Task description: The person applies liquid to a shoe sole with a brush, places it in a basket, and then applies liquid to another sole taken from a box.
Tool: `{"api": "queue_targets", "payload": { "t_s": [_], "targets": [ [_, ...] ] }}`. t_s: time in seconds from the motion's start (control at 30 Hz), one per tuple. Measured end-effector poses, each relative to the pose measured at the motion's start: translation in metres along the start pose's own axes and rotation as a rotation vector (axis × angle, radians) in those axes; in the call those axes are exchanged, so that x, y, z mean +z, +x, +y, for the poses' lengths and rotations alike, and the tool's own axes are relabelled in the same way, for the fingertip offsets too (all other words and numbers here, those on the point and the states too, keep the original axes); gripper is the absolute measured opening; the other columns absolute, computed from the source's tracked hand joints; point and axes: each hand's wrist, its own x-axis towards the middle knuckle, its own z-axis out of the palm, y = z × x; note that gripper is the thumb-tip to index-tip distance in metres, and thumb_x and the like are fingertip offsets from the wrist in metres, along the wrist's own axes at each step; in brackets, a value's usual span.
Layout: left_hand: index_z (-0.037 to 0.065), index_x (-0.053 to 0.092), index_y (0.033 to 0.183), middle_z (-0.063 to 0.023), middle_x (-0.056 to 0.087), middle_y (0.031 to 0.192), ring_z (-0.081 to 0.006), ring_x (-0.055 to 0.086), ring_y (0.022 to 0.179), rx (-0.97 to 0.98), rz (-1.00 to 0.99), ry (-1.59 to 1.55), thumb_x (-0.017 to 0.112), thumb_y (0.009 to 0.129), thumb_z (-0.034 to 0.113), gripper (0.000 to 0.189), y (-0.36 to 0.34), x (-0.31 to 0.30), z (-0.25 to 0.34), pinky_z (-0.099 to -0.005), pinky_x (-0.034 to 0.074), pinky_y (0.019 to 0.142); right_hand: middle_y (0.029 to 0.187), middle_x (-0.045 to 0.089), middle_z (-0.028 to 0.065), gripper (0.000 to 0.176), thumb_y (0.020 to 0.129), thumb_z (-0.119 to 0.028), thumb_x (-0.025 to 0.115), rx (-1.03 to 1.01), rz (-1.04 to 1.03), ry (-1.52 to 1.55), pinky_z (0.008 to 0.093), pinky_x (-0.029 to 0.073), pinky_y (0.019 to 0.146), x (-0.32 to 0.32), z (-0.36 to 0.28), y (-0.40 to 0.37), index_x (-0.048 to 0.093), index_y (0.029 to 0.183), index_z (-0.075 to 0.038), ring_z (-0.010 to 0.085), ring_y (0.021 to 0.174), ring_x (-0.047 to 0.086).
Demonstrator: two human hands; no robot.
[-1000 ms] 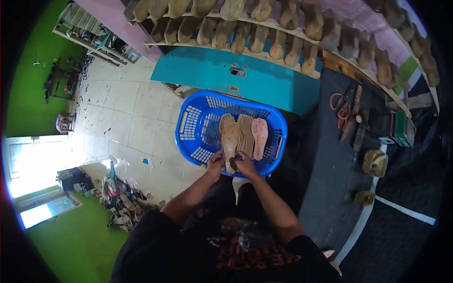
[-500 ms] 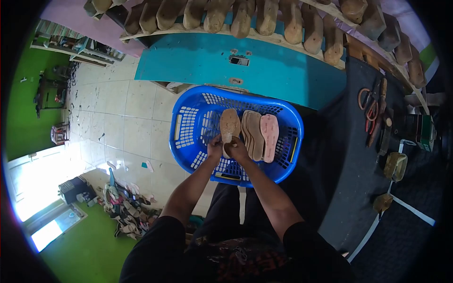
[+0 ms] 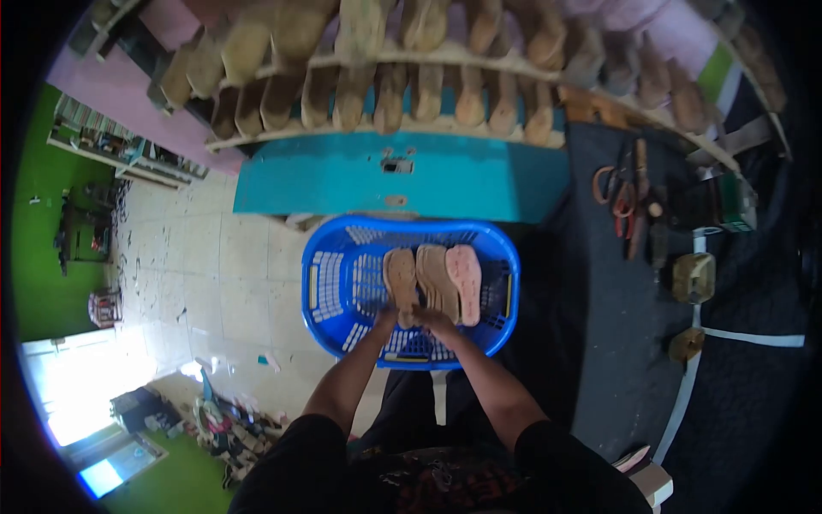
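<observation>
A blue plastic basket [image 3: 306, 295] holds several shoe soles in front of me. My left hand [image 3: 386, 318] and my right hand [image 3: 434, 320] are closed at the near, narrow end of a tan shoe sole [image 3: 400, 276], gripping it from both sides. Its wide end points away from me. Just right of it lies a stack of tan soles [image 3: 435, 278], overlapping one another, and beside that a pink sole [image 3: 464, 278] with small dark marks. Fingertips are partly blurred.
Beyond the basket stands a turquoise panel [image 3: 479, 176] under racks of wooden shoe lasts [image 3: 390, 98]. On the dark-covered table [image 3: 616, 343] at right lie scissors [image 3: 624, 199], other hand tools and tape dispensers [image 3: 692, 278]. A pile of shoes [image 3: 227, 428] is at lower left.
My view has tilted upward, so the basket sits lower and a second rack of lasts shows. Both hands remain at the near end of the tan sole.
</observation>
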Motion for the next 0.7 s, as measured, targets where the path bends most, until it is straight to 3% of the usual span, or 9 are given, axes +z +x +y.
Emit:
{"api": "queue_targets", "payload": {
  "t_s": [0.03, 0.07, 0.1, 0.13, 0.17, 0.23, 0.3, 0.47, 0.7],
  "targets": [
    [0.002, 0.054, 0.143, -0.0144, 0.064, 0.125, -0.0264, 0.059, 0.114, 0.027, -0.049, -0.067, 0.056, 0.099, 0.037, 0.056, 0.005, 0.000, -0.022, -0.0419, 0.047, 0.097, 0.076, 0.063, 0.0033, 0.027, 0.103, -0.035, 0.061, 0.125, 0.014, 0.025, 0.0281, 0.045, 0.054, -0.012, 0.015, -0.006, 0.067, 0.105, -0.009, 0.0107, 0.065, 0.060],
    [0.000, 0.059, 0.137, -0.0141, 0.070, 0.111, -0.0242, 0.065, 0.100, 0.056, -0.103, -0.133, 0.056, 0.098, 0.034, 0.052, 0.015, 0.002, -0.044, -0.0401, 0.052, 0.085, 0.090, 0.069, -0.0008, 0.032, 0.103, -0.033, 0.063, 0.210, -0.036, -0.141, 0.0272, 0.049, 0.060, -0.025, -0.013, -0.032, 0.070, 0.123, -0.009, 0.0094, 0.071, 0.062],
    [0.005, 0.061, 0.137, -0.0094, 0.069, 0.100, -0.0196, 0.063, 0.088, 0.004, -0.131, 0.029, 0.058, 0.099, 0.038, 0.051, -0.008, -0.003, -0.034, -0.0395, 0.051, 0.074, 0.090, 0.069, 0.0007, 0.036, 0.102, -0.037, 0.064, 0.253, -0.087, -0.152, 0.0274, 0.051, 0.060, -0.042, 0.003, -0.036, 0.068, 0.125, -0.009, 0.0103, 0.072, 0.064],
    [0.010, 0.060, 0.140, -0.0075, 0.069, 0.103, -0.0174, 0.062, 0.087, 0.074, -0.177, 0.048, 0.057, 0.101, 0.041, 0.050, -0.056, 0.001, -0.009, -0.0381, 0.051, 0.070, 0.093, 0.069, 0.0023, 0.042, 0.102, -0.037, 0.064, 0.241, 0.005, -0.145, 0.0285, 0.053, 0.060, -0.044, -0.020, -0.062, 0.063, 0.133, -0.009, 0.0115, 0.074, 0.066],
    [0.015, 0.054, 0.147, -0.0047, 0.067, 0.105, -0.0160, 0.060, 0.085, -0.027, -0.180, -0.011, 0.055, 0.103, 0.040, 0.051, -0.064, 0.006, -0.012, -0.0356, 0.051, 0.069, 0.099, 0.070, 0.0030, 0.049, 0.101, -0.036, 0.066, 0.268, -0.039, -0.196, 0.0294, 0.055, 0.062, -0.059, -0.024, -0.073, 0.058, 0.141, -0.008, 0.0138, 0.079, 0.069],
    [0.015, 0.042, 0.156, -0.0053, 0.069, 0.129, -0.0195, 0.068, 0.105, -0.004, -0.369, -0.060, 0.051, 0.106, 0.031, 0.053, -0.074, 0.009, -0.022, -0.0354, 0.052, 0.081, 0.111, 0.071, 0.0046, 0.051, 0.101, -0.033, 0.066, 0.234, 0.053, -0.065, 0.0299, 0.057, 0.068, -0.074, -0.039, -0.103, 0.055, 0.145, -0.008, 0.0171, 0.081, 0.070],
    [0.015, 0.042, 0.156, -0.0080, 0.066, 0.139, -0.0236, 0.067, 0.116, -0.015, -0.406, -0.088, 0.047, 0.107, 0.024, 0.050, -0.118, 0.014, 0.001, -0.0401, 0.053, 0.090, 0.117, 0.071, 0.0051, 0.052, 0.100, -0.032, 0.066, 0.193, 0.106, -0.016, 0.0330, 0.058, 0.074, -0.090, -0.047, -0.125, 0.055, 0.145, -0.008, 0.0190, 0.086, 0.071],
    [0.015, 0.040, 0.156, -0.0097, 0.063, 0.143, -0.0285, 0.065, 0.122, -0.071, -0.512, -0.079, 0.041, 0.107, 0.024, 0.050, -0.163, 0.036, 0.040, -0.0473, 0.051, 0.099, 0.123, 0.071, 0.0050, 0.048, 0.099, -0.030, 0.067, 0.145, 0.292, 0.135, 0.0396, 0.056, 0.083, -0.101, -0.064, -0.171, 0.058, 0.143, -0.012, 0.0216, 0.099, 0.069],
    [0.015, 0.034, 0.158, -0.0125, 0.052, 0.155, -0.0313, 0.055, 0.136, -0.018, -0.868, 0.200, 0.039, 0.108, 0.036, 0.055, -0.168, 0.086, 0.089, -0.0493, 0.044, 0.109, 0.122, 0.072, -0.0008, 0.044, 0.102, -0.029, 0.063, 0.004, 0.355, 0.217, 0.0348, 0.053, 0.079, -0.057, -0.050, -0.244, 0.058, 0.143, -0.014, 0.0164, 0.099, 0.069]
  ]
}}
